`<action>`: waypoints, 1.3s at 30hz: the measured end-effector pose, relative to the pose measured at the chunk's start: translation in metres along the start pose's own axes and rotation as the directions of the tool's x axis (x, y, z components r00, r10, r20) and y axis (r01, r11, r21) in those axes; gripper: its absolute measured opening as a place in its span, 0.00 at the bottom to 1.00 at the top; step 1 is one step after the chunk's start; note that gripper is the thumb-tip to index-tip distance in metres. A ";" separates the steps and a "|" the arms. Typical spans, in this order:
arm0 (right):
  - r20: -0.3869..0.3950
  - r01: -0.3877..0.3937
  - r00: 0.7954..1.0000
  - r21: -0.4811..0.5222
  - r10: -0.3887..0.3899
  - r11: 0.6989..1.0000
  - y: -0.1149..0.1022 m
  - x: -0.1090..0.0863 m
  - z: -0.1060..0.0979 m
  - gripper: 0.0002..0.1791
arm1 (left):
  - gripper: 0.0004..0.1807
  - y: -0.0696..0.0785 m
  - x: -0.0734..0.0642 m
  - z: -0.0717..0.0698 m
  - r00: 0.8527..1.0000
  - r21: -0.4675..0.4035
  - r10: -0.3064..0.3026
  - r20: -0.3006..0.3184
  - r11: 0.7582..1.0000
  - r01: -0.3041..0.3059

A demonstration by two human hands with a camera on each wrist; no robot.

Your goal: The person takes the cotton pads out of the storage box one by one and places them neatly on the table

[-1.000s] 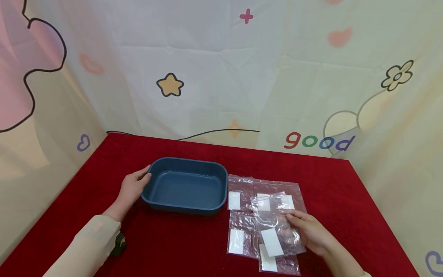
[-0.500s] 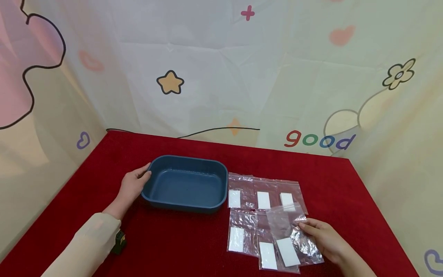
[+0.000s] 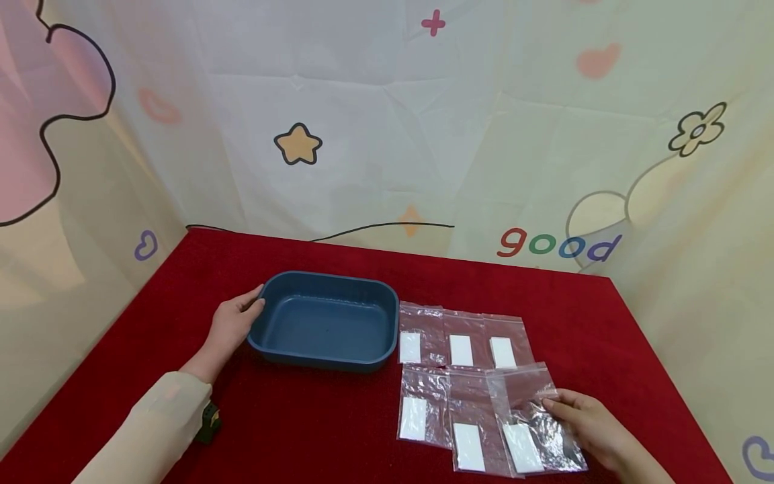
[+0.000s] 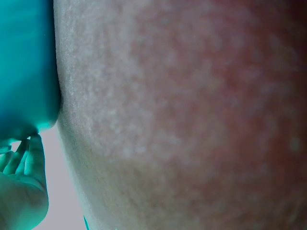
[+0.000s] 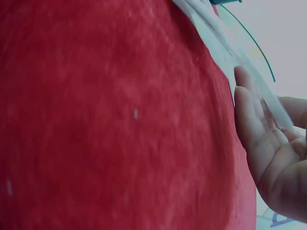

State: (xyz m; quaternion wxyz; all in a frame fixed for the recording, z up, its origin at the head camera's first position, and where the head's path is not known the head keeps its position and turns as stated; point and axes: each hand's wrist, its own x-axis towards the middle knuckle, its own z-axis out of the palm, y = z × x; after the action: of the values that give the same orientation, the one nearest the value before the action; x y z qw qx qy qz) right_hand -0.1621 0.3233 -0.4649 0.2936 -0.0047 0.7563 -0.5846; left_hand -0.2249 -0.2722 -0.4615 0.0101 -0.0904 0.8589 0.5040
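Observation:
My left hand (image 3: 232, 326) grips the left end of a deep blue rectangular basin (image 3: 326, 334), thumb at the rim. In the left wrist view, the fingers (image 4: 34, 160) meet the underside of the basin (image 4: 26, 62). A clear zip bag (image 3: 521, 384) with a white card (image 3: 523, 449) inside is pinched at its right edge by my right hand (image 3: 591, 425). This bag is slightly tilted and overlaps its neighbour, another clear bag (image 3: 467, 390). In the right wrist view, the bag (image 5: 225, 40) runs between thumb and fingers.
Three similar bags (image 3: 504, 326) form a back row right of the basin. Another bag (image 3: 437, 386) lies at the front left of the group. The red tablecloth (image 3: 314, 430) ends at a printed cloth backdrop (image 3: 363, 168).
My right hand has drawn its bag right and toward me, off the back-row bags, to the right end of the front row. The left hand and basin hold still.

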 end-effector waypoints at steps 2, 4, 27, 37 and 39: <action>-0.031 -0.010 0.999 -0.051 0.008 0.999 0.000 -0.002 -0.003 0.12 | 0.29 0.000 0.000 0.000 1.000 0.002 -0.003 -0.003 1.000 0.003; -0.071 -0.028 0.997 -0.114 0.020 0.993 -0.001 -0.003 -0.005 0.14 | 0.29 0.001 0.000 0.000 1.000 0.006 -0.005 -0.005 1.000 0.005; -0.367 -0.189 0.929 -0.376 0.041 0.907 0.000 -0.004 -0.006 0.14 | 0.29 0.001 -0.001 0.000 1.000 0.004 -0.009 -0.001 1.000 0.009; -0.388 -0.194 0.922 -0.499 -0.017 0.845 -0.003 0.001 -0.006 0.25 | 0.29 -0.001 0.000 0.001 1.000 -0.001 0.010 -0.029 1.000 -0.010; -0.390 -0.196 0.920 -0.523 -0.029 0.830 -0.004 0.001 -0.006 0.27 | 0.30 -0.001 0.000 0.000 1.000 -0.013 0.011 -0.005 1.000 -0.011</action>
State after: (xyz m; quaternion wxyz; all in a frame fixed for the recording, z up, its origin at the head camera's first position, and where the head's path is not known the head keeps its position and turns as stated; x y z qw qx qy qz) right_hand -0.1673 0.3268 -0.4608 0.1525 0.0584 0.9342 -0.3171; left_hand -0.2247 -0.2725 -0.4627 0.0048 -0.0869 0.8562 0.5093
